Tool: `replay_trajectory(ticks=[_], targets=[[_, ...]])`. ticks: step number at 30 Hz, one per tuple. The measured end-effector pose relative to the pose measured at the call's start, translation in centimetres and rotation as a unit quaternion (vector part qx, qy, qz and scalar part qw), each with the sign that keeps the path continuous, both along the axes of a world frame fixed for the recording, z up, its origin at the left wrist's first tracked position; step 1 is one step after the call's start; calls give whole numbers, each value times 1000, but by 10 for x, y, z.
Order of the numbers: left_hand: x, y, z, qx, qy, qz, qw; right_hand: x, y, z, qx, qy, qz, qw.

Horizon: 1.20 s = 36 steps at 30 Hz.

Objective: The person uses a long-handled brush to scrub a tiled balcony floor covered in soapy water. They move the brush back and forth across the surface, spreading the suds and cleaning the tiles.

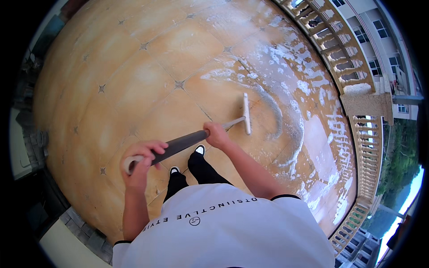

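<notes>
A long pole with a dark grip [184, 144] runs from my body out over the tiled floor [140, 93]. My left hand [140, 162] is at its near end, around the pale, hollow end cap, with some fingers lifted. Farther down, my right hand [217, 134] is closed around the pole where the dark grip ends. The pole leads to a white, bar-shaped floor squeegee or brush head [247, 114] resting on the tiles. White soap foam [295, 117] lies on the wet floor to the right of the head, in curved streaks.
A stone balustrade [367, 154] with a thick pillar [367, 104] curves along the right side, with buildings and trees beyond. Grey stone blocks [78, 222] and dark objects line the left edge. My shoes [200, 149] stand on the tiles just below the pole.
</notes>
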<state>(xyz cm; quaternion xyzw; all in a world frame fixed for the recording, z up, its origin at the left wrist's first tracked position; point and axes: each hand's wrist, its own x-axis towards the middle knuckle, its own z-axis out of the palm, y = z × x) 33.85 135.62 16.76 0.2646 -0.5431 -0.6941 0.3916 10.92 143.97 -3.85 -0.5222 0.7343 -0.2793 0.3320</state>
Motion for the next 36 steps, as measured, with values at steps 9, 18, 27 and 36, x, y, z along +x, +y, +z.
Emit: replay_trajectory(ticks=[9,18,27,36], targets=[[-31,7,13,-38,-35,-107,993,19,32,-9,-23,-99,-54,993],[-88,55,-72,138,-84,-210,964,-78,147,-85,117,1,-87,989],[-74,10,21,-83,12,-239,967,-38,55,-4,-57,-46,-129,989],[-87,17,-28,86,-73,-263,958,-54,93,-63,33,-30,-110,993]])
